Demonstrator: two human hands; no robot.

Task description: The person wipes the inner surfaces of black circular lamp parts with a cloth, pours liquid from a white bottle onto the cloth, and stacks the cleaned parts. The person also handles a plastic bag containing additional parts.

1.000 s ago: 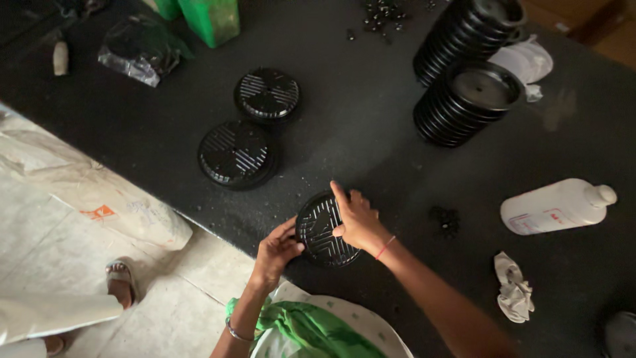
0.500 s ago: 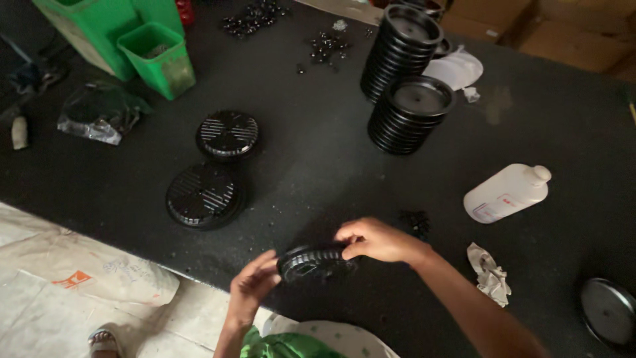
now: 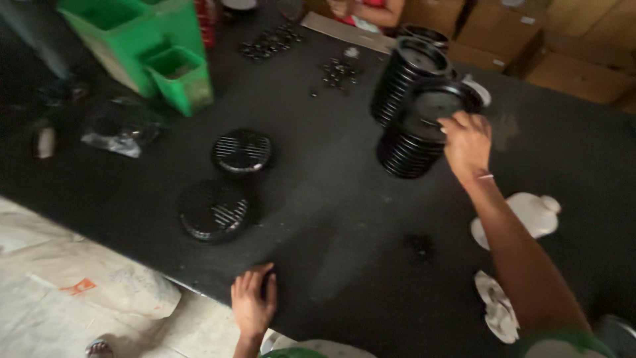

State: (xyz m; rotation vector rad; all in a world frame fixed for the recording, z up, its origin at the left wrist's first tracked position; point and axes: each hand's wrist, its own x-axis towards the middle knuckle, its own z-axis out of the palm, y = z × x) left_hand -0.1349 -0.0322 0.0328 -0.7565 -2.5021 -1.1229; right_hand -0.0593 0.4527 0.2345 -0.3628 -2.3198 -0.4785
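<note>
My right hand (image 3: 467,142) reaches far over the black table (image 3: 331,199) and closes its fingers on the rim of the top black disc (image 3: 427,106) of a tall stack (image 3: 407,152). A second stack (image 3: 401,73) of the same discs stands just behind it. My left hand (image 3: 254,299) lies at the table's near edge with its fingers together; something dark sits by the thumb, too blurred to name. Two round black grilles (image 3: 242,151) (image 3: 213,211) lie on the table to the left, apart from both hands.
Green bins (image 3: 179,83) stand at the back left beside a dark plastic bag (image 3: 122,129). Small black parts (image 3: 338,73) are scattered at the back. A white bottle (image 3: 530,215) and a crumpled rag (image 3: 497,308) lie under my right arm. Another person (image 3: 361,10) is at the far side.
My hands have parted. The right hand left the grille held at the near edge and reached out to the disc stack. The left hand stays at the edge; that grille is out of sight.
</note>
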